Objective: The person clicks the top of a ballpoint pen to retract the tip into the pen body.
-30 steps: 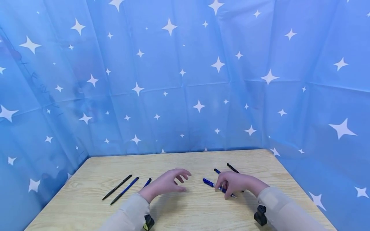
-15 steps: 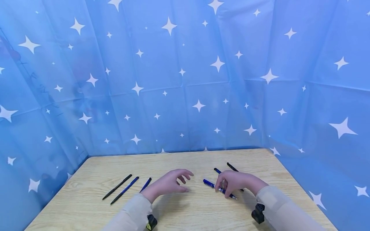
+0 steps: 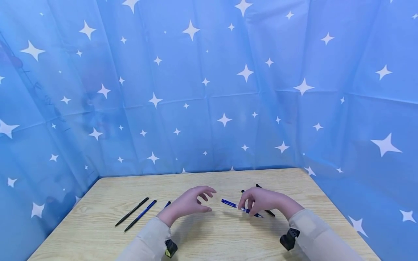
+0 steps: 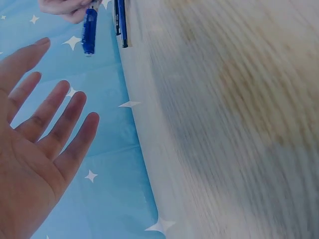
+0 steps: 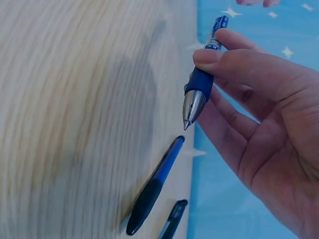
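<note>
My right hand pinches a blue ballpoint pen between thumb and fingers. The pen has a silver tip and a dark blue grip, and it is raised over the table with its clicker end toward the left hand. Over the middle of the table hovers my left hand, fingers spread and nothing in it. Below the right hand lie a blue pen with a black grip and a dark pen, partly hidden by that hand in the head view.
On the left of the wooden table lie a black pen and a blue pen. Another blue pen is mostly behind the left forearm. A blue star-patterned curtain stands around the back and sides.
My right hand has lifted the blue ballpoint pen off the table and shifted it slightly left. The left hand has barely moved.
</note>
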The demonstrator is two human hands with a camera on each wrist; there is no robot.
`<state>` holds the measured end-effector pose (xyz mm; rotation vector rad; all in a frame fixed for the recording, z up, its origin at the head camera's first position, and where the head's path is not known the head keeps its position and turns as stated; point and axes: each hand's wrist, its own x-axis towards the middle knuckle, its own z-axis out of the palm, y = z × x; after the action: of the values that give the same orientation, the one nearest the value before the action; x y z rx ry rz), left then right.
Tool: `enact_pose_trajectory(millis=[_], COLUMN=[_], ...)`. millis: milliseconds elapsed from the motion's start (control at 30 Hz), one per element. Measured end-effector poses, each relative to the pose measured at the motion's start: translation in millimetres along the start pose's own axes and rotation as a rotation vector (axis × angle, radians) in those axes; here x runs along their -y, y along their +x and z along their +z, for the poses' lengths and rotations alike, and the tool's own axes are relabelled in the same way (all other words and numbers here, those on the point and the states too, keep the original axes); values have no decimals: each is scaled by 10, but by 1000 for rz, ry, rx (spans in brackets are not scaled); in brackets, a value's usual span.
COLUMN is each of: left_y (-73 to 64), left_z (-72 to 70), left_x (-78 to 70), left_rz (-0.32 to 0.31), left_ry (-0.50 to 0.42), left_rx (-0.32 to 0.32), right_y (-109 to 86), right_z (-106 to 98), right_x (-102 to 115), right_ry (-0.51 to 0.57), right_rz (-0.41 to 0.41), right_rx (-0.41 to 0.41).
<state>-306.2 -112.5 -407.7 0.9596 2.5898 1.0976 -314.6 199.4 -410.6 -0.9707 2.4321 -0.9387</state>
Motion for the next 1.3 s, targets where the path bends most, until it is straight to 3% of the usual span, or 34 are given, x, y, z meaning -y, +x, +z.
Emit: enact_pose_trajectory(millis=[300,600,867,1133,1300], left_y=[-17,-1,22,118,43], left_z=[-26,-49,-48,-16,-55], left_x=[-8,-115,-259,-428,-713], left_rz=[9,41,103,101,102], left_ry=[18,-10,-126,-282,-312], left_rx=[-16,-57,-220,-411,-466], right_y=[18,5,8,61,80], right_z=[-23,-85,-87,-43,-5], right_x=[138,201,293,399,423], right_ry=[73,165,250,273,272], right_rz=[-55,-109,-124,-147,-157], right_rx=[-19,-74,-152,-225,-268])
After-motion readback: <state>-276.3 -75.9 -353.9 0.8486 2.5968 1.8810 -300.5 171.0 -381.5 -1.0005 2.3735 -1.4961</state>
